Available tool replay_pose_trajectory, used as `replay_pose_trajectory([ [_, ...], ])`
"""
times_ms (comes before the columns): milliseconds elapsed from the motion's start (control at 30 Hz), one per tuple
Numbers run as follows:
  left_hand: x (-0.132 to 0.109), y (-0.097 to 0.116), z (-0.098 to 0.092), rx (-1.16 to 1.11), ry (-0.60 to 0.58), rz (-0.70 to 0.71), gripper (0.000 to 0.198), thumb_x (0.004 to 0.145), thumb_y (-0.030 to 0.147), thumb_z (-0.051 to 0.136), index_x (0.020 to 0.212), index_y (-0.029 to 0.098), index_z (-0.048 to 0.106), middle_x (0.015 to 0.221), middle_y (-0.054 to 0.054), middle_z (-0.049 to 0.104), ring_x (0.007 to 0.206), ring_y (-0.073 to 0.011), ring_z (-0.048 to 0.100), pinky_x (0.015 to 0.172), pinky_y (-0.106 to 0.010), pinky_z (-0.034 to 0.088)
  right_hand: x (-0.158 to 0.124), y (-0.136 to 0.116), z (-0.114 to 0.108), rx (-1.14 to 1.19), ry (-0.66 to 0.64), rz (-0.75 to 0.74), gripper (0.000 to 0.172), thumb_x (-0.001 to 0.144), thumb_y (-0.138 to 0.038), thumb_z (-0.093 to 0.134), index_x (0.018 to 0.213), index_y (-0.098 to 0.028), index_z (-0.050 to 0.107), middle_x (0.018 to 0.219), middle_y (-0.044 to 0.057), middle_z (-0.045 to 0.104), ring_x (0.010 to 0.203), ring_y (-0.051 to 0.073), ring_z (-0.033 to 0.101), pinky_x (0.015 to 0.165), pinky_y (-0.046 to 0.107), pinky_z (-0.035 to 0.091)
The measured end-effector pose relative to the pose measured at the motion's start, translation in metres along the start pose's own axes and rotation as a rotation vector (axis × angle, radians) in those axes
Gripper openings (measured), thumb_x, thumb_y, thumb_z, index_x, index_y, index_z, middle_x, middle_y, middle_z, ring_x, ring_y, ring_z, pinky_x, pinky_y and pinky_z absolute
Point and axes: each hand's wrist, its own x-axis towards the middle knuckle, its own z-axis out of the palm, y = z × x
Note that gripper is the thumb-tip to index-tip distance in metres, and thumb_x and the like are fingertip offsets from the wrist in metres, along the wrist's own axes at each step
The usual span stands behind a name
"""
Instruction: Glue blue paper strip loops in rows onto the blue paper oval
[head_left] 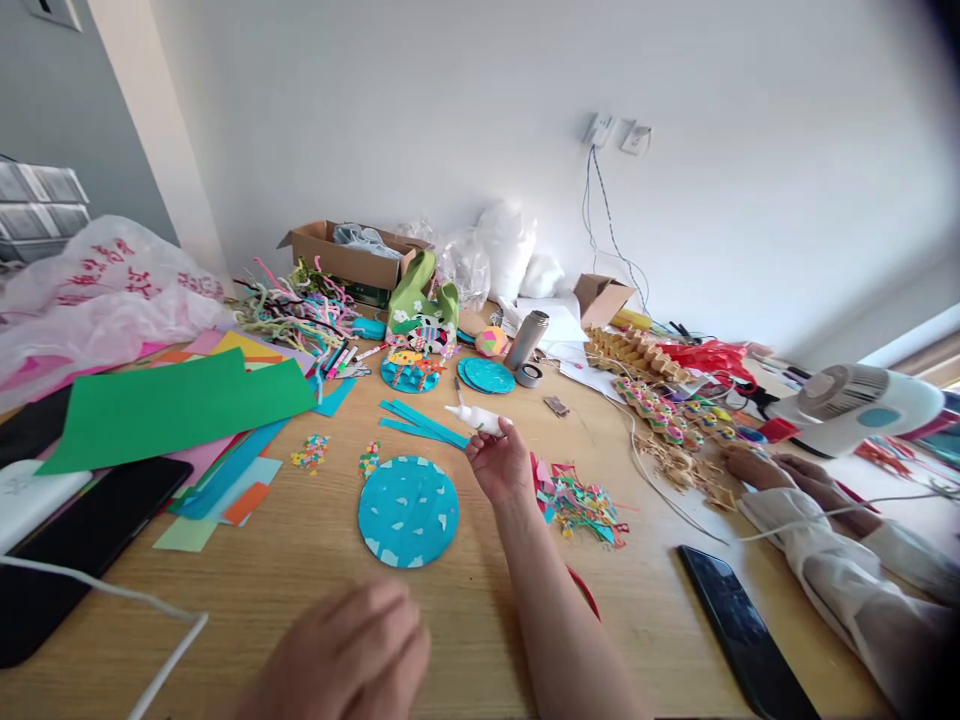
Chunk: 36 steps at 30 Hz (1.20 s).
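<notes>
Cluttered wooden table, pale wall

Along the white wall sits an open cardboard box, something pale and bluish poking out of it, with white plastic bags bunched up to its right. Two outlets are fixed higher up, and thin wires dangle from the left one. A metal flask stands on the wooden table, a roll of tape just beside its foot. Over on the right I see a white fan, a crumpled red bag near it, and a dark phone lying flat. At far left slumps a translucent bag with red lettering.
</notes>
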Motion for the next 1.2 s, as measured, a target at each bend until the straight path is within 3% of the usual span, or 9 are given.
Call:
replay_pose_trajectory([
  [133,0.028,-0.034,0.004,0.145,-0.062,-0.158,0.04,0.085,0.009,0.043,0.119,0.017,0.063,0.131,-0.01,0.062,0.128,-0.025,0.052,0.104,-0.04,0.05,-0.003,0.002,0.0,0.005,-0.025,0.033,0.029,0.074,-0.044,0.07,0.07,-0.023,0.05,0.053,-0.006,0.047,0.049,0.01,0.047,0.049,0.024,0.042],
  [267,0.022,-0.05,0.017,0.157,-0.182,-0.202,0.043,0.081,0.006,0.046,0.117,0.019,0.065,0.136,-0.009,0.059,0.136,-0.0265,0.045,0.109,-0.045,0.045,-0.002,0.003,-0.002,-0.066,-0.068,0.007,0.034,0.075,-0.052,0.068,0.069,-0.023,0.05,0.055,-0.005,0.049,0.049,0.01,0.046,0.047,0.023,0.04],
  [433,0.007,-0.046,0.028,0.121,-0.295,-0.203,0.048,0.077,0.007,0.052,0.12,0.022,0.065,0.138,-0.007,0.059,0.135,-0.028,0.045,0.115,-0.052,0.034,0.0,0.006,-0.005,-0.114,-0.072,-0.016,0.034,0.075,-0.054,0.066,0.072,-0.023,0.052,0.063,-0.002,0.058,0.049,0.011,0.046,0.048,0.024,0.038],
  [600,0.004,-0.043,0.025,0.13,-0.35,-0.199,0.047,0.082,0.011,0.052,0.126,0.025,0.062,0.138,-0.006,0.059,0.131,-0.0273,0.049,0.116,-0.056,0.03,-0.002,0.009,-0.003,-0.076,-0.052,0.021,0.033,0.075,-0.052,0.067,0.071,-0.023,0.052,0.057,-0.005,0.051,0.047,0.01,0.044,0.047,0.023,0.037],
  [733,0.003,-0.038,0.024,0.142,-0.361,-0.159,0.045,0.083,0.014,0.054,0.126,0.025,0.062,0.135,-0.006,0.061,0.127,-0.0275,0.052,0.113,-0.054,0.034,-0.003,0.009,-0.001,-0.124,-0.077,0.021,0.035,0.075,-0.055,0.066,0.072,-0.024,0.05,0.055,-0.006,0.045,0.048,0.011,0.043,0.047,0.023,0.038],
  [900,0.001,-0.015,0.027,0.115,-0.355,-0.151,0.044,0.084,0.015,0.053,0.126,0.025,0.062,0.128,-0.008,0.065,0.115,-0.0281,0.059,0.104,-0.051,0.046,-0.003,0.011,-0.001,-0.156,-0.092,0.006,0.037,0.075,-0.057,0.065,0.072,-0.023,0.05,0.055,-0.005,0.048,0.048,0.011,0.043,0.046,0.024,0.039],
  [1000,0.002,-0.004,0.026,0.047,-0.305,-0.179,0.052,0.088,0.013,0.049,0.138,0.027,0.052,0.132,-0.006,0.062,0.116,-0.0235,0.059,0.099,-0.042,0.052,-0.002,0.013,-0.001,-0.164,-0.101,0.001,0.036,0.076,-0.057,0.065,0.072,-0.023,0.051,0.054,-0.005,0.048,0.047,0.011,0.044,0.046,0.023,0.04],
  [1067,0.004,-0.006,0.023,0.008,-0.262,-0.211,0.054,0.09,0.013,0.047,0.142,0.026,0.046,0.138,-0.005,0.058,0.122,-0.021,0.056,0.1,-0.037,0.052,-0.002,0.013,-0.001,-0.129,-0.084,0.015,0.034,0.077,-0.054,0.065,0.072,-0.023,0.051,0.054,-0.005,0.05,0.047,0.011,0.045,0.046,0.023,0.039],
  [1200,0.008,-0.026,0.015,0.031,-0.261,-0.219,0.04,0.091,0.016,0.048,0.129,0.025,0.059,0.142,-0.006,0.055,0.132,-0.0249,0.048,0.105,-0.043,0.049,-0.004,0.013,0.001,-0.022,-0.029,0.06,0.029,0.08,-0.048,0.064,0.072,-0.023,0.053,0.058,-0.003,0.055,0.047,0.01,0.046,0.045,0.022,0.038],
])
